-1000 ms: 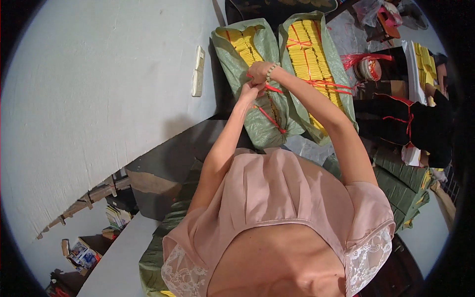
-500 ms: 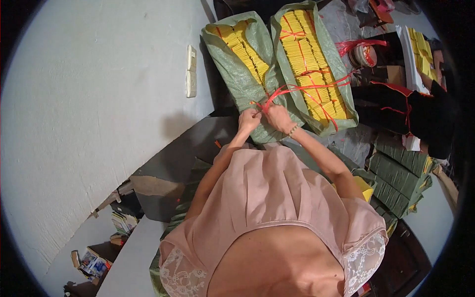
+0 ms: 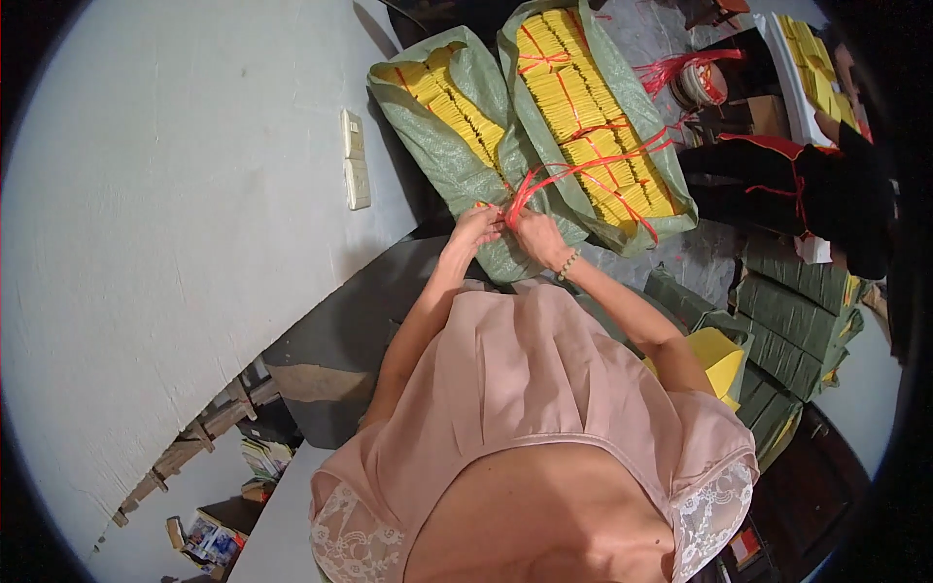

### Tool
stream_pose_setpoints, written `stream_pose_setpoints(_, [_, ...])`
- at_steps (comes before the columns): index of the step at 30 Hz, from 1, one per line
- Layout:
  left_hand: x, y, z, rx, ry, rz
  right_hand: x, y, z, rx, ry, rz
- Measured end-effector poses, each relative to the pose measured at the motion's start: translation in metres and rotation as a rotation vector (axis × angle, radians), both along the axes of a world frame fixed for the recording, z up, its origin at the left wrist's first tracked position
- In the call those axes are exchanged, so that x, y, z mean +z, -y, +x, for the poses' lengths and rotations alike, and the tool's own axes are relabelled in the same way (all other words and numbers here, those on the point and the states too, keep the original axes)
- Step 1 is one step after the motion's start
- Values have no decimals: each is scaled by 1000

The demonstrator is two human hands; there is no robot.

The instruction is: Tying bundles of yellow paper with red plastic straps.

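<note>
Two long green woven sacks lie side by side ahead of me, each packed with yellow paper stacks. The left sack (image 3: 442,146) has its near end under my hands. The right sack (image 3: 593,117) is crossed by red plastic string (image 3: 583,167). My left hand (image 3: 474,228) and my right hand (image 3: 537,236) are close together at the left sack's near end, both pinching the red string where its strands meet. A bead bracelet circles my right wrist.
A white wall with a light switch (image 3: 355,160) fills the left. A spool of red string (image 3: 702,83) and a dark bundle tied in red (image 3: 797,189) lie at the right. Green wrapped packs (image 3: 792,325) and a yellow block (image 3: 719,355) sit at lower right.
My hands have come down from the middle of the sacks to the near end of the left sack, drawing the red string with them. The view has tilted with them.
</note>
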State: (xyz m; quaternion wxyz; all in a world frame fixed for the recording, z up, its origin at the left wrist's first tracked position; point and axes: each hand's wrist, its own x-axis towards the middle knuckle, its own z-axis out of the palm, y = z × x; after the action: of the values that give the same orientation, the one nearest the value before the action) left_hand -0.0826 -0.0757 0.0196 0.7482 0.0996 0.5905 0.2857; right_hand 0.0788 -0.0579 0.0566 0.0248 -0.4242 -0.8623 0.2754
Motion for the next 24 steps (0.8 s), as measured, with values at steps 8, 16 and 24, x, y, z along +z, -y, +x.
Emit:
stream_pose_setpoints(8, [-8, 6, 12, 192, 44, 6, -5, -13, 2, -54, -231, -96])
stream_pose_setpoints(16, [-19, 12, 10, 314, 110, -7, -9, -19, -3, -174, -178, -341])
stream_pose_setpoints(24, [-9, 13, 4, 305, 219, 0, -12, -21, -5, -248, -118, -376])
